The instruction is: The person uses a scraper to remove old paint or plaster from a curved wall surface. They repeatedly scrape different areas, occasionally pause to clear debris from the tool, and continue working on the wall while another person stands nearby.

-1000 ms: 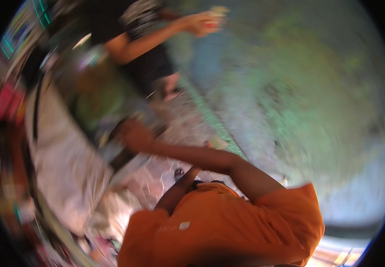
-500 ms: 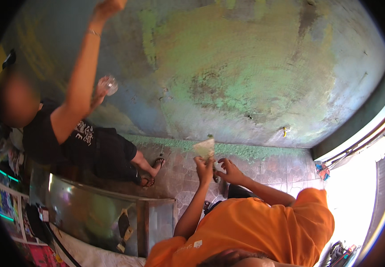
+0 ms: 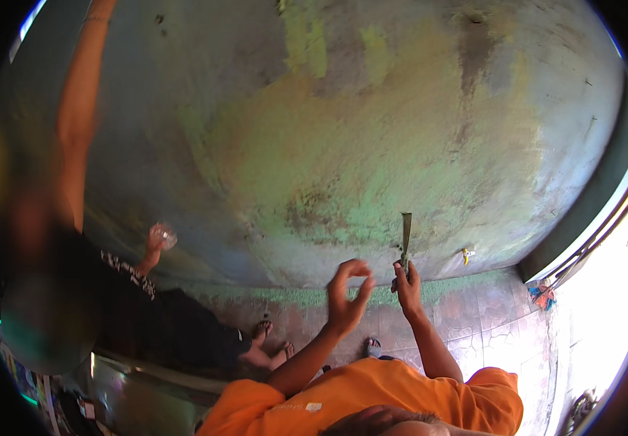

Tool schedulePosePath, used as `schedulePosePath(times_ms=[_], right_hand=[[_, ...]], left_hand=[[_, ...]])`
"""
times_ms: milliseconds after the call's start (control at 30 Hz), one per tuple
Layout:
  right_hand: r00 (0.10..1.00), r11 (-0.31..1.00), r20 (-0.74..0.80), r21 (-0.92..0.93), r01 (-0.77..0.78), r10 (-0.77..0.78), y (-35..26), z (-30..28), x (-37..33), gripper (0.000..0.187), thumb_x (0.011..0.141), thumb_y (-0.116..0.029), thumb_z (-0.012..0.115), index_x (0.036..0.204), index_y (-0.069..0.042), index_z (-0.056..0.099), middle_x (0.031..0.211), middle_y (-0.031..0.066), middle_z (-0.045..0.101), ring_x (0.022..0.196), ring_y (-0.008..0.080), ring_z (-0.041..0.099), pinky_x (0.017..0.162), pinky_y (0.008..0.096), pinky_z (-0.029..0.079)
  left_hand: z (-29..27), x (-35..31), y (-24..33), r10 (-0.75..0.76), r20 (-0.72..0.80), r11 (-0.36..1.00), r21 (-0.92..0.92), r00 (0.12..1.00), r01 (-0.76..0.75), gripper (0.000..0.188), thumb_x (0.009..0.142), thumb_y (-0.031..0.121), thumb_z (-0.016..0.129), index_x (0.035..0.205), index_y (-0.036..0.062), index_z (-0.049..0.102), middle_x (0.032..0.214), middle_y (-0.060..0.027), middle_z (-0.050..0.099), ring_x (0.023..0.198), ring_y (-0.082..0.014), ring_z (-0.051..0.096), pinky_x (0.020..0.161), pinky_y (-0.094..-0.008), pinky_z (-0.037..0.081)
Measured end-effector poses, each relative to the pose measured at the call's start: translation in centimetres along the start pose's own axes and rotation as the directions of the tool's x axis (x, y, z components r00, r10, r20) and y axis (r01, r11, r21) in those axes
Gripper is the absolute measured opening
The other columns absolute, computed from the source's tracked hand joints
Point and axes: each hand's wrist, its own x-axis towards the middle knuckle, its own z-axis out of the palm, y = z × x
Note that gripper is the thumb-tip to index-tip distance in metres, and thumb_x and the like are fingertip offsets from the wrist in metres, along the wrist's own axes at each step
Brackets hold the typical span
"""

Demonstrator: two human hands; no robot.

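Note:
My right hand (image 3: 408, 287) is closed round the handle of a scraper (image 3: 406, 236). Its flat blade points up toward the wall and shows nearly edge-on. Close by on the left, my left hand (image 3: 349, 294) is raised with its fingers curved and the thumb apart, and nothing shows in it. Both hands are in front of a wall (image 3: 343, 167) with patchy green, yellow and grey paint and rough, worn spots. The scraper blade appears in front of the wall's lower part; whether it touches cannot be made out.
At the left, a person in dark clothes (image 3: 176, 327) reaches one arm up the wall and holds a clear cup (image 3: 166, 236). A yellow-handled tap (image 3: 468, 255) juts from the wall. Green flakes (image 3: 241, 294) line the tiled floor. A glass case (image 3: 161, 392) stands lower left.
The scraper has passed from my left hand to my right, and its blade has turned from broadside to edge-on. My hands have moved apart. The other person's cup hand appears lower in the view.

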Motion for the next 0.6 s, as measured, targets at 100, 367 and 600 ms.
schedulePosePath(times_ms=[100, 367, 600], right_hand=[[0.975, 0.974, 0.006, -0.047, 0.222, -0.222, -2.7, -0.1, 3.7, 0.026, 0.107, -0.027, 0.056, 0.115, -0.002, 0.062, 0.075, 0.0014, 0.055, 0.057, 0.0112, 0.054, 0.055, 0.0292, 0.048], [0.985, 0.981, -0.022, -0.09, 0.17, -0.172, -10.6, 3.1, 8.5, 0.065, 0.102, -0.019, 0.063, 0.158, -0.007, 0.032, 0.075, 0.0081, 0.063, 0.054, 0.0142, 0.057, 0.049, 0.033, 0.048], [0.983, 0.983, -0.011, -0.038, 0.182, -0.183, -13.5, 6.5, 8.6, 0.079, 0.097, -0.008, 0.064, 0.16, -0.014, 0.017, 0.082, 0.0101, 0.067, 0.056, 0.014, 0.058, 0.051, 0.0315, 0.049]], left_hand=[[-6.0, 2.4, 11.0, 0.703, -0.155, 0.701, -0.014, 0.694, -0.713, 0.043, 0.095, 0.03, 0.069, 0.126, 0.0011, 0.061, 0.101, -0.0119, 0.07, 0.094, -0.0247, 0.066, 0.088, -0.0379, 0.052], [-27.3, 48.8, 32.9, 0.747, 0.326, 0.492, 0.314, 0.579, -0.812, 0.019, 0.095, 0.008, 0.059, 0.11, 0.0031, 0.07, 0.086, -0.0087, 0.068, 0.084, -0.0205, 0.066, 0.081, -0.0338, 0.055], [-32.7, 56.1, 41.9, 0.279, 0.537, 0.958, -0.209, 0.796, -0.195, 0.014, 0.094, 0.008, 0.057, 0.086, 0.0079, 0.068, 0.078, -0.0069, 0.064, 0.084, -0.0209, 0.063, 0.082, -0.0315, 0.052]])
